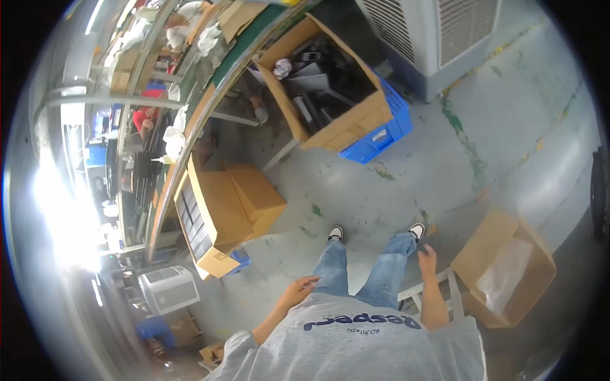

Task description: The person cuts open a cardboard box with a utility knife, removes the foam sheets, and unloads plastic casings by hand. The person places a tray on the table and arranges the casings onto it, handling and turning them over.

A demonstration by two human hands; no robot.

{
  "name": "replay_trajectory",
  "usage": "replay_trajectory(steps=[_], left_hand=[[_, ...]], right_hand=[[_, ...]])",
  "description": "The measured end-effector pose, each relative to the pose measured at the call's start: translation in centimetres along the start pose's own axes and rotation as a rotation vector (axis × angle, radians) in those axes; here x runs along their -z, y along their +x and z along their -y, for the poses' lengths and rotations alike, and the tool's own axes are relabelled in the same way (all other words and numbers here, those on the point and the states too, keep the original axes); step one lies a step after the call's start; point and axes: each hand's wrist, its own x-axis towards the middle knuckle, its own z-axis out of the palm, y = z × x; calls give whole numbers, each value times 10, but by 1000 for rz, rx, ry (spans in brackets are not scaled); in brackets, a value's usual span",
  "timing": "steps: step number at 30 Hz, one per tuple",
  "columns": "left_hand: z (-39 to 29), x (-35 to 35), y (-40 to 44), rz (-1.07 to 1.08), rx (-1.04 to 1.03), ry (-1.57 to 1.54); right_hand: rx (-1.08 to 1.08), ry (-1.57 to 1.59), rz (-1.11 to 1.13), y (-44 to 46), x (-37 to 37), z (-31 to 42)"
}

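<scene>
My left hand (300,291) rests by my left thigh, fingers loosely stretched out and nothing in it. Beyond my right knee, my right hand (427,261) hangs over the floor with its fingers apart, also holding nothing. To the right of that hand stands an open cardboard box (540,274) with a whitish sheet or liner inside. Part of a white metal frame (455,293) shows between my right forearm and this box. Further forward, a large open carton (348,134) full of dark parts sits on a blue crate (395,130).
A long workbench (204,109) curves along the left, with people seated beyond it. Near its edge stands a carton (219,222) holding a row of dark pieces. A large air cooler (427,76) is at the top, a smaller grey-white unit (170,291) lower left.
</scene>
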Motion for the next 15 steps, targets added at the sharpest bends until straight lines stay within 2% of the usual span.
replay_trajectory(steps=[2,7,10,12,15], left_hand=[[41,8,-5,-77,68,-91],[156,19,-3,-141,168,-337],[219,27,2,-140,175,-375],[259,30,-2,-119,175,-405],[311,43,-9,-277,204,-792]], right_hand=[[-98,101,264,8,-29,22],[-140,191,315,-18,-58,79],[-286,-75,197,-45,-60,86],[-290,-199,189,-63,-68,81],[-275,-455,239,-90,-85,93]])
